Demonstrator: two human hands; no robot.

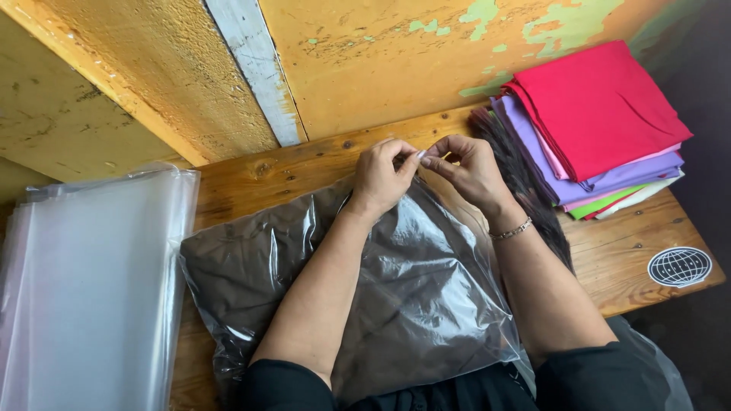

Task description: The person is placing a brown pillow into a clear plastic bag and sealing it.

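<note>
A dark cloth [251, 281] lies flat inside a clear bag [426, 304] on the wooden table [640, 236]. The bag fills the near middle of the table, under both arms. The left hand [381, 176] and the right hand [468, 169] meet at the far edge of the bag. Their fingertips are pressed close together and pinch a small bit of the bag's rim between them. The hands touch each other at the fingertips. The right wrist wears a thin bracelet [512, 229]. Far to the right sits a pile of folded cloths [601, 114], red on top, with purple and green below. On the left lies a stack of empty clear bags [91, 281], just beside the filled bag.
</note>
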